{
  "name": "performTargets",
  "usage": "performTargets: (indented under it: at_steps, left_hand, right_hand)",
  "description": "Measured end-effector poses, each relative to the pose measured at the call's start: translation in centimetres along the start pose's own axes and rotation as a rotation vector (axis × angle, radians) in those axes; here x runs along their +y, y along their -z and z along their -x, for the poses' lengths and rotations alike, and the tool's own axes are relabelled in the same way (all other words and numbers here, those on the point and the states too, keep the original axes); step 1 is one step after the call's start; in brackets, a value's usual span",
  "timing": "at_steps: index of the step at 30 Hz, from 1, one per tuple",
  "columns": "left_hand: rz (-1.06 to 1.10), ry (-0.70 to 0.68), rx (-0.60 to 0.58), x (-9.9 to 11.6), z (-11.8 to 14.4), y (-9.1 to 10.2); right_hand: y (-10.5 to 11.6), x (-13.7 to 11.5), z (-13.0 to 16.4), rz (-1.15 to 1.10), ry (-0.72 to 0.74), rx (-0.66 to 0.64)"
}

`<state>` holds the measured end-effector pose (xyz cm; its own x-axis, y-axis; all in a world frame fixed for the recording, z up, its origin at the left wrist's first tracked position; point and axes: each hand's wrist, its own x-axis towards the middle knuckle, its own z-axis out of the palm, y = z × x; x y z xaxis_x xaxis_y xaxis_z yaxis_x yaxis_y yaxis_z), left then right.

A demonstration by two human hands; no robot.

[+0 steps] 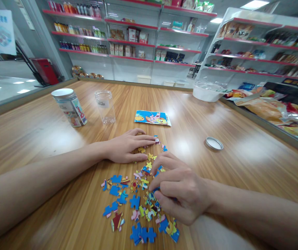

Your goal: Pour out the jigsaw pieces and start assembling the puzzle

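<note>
Many loose jigsaw puzzle pieces (134, 201), mostly blue, yellow and pink, lie scattered on the wooden table. My left hand (125, 146) rests flat with its fingers stretched out. Its fingertips touch a small puzzle piece (157, 140) at the top of the scatter. Over the right side of the pile, my right hand (180, 187) has its fingers curled, with thumb and fingers closing on a blue puzzle piece (156, 189), partly hidden by the fingers. Beyond both hands lies a colourful cartoon picture card (152, 118).
A printed jar with a white lid (69, 107) and a clear jar (105, 107) stand at the left. A round lid (214, 143) lies at the right. A white basket (207, 92) and snack packets (276, 107) are at the far right. Stocked shelves (130, 27) line the back.
</note>
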<state>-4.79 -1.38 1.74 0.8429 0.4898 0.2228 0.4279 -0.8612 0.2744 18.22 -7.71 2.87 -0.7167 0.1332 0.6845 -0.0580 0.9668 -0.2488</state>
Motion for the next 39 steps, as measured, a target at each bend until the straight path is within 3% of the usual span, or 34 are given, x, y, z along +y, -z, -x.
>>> performTargets:
  at_steps: [7,15,22,32,39]
  left_hand:
    - [-0.001,0.009,0.0,0.1,0.0,0.0]
    - [-0.001,-0.003,0.011,0.0,0.0,0.0]
    - [0.051,0.0,0.034,-0.1,0.0,0.0]
    - [0.345,0.062,0.263,-0.8,0.0,0.4]
    - [0.329,0.006,0.183,-0.6,0.1,0.8]
  right_hand:
    - [0.0,0.1,0.0,-0.01,0.044,-0.064]
    - [0.0,0.1,0.0,0.0,-0.016,-0.122]
    - [-0.1,0.2,0.1,0.019,0.011,-0.116]
    - [-0.2,0.8,0.4,0.071,-0.029,-0.097]
    - [-0.1,1.1,0.4,0.093,-0.056,-0.048]
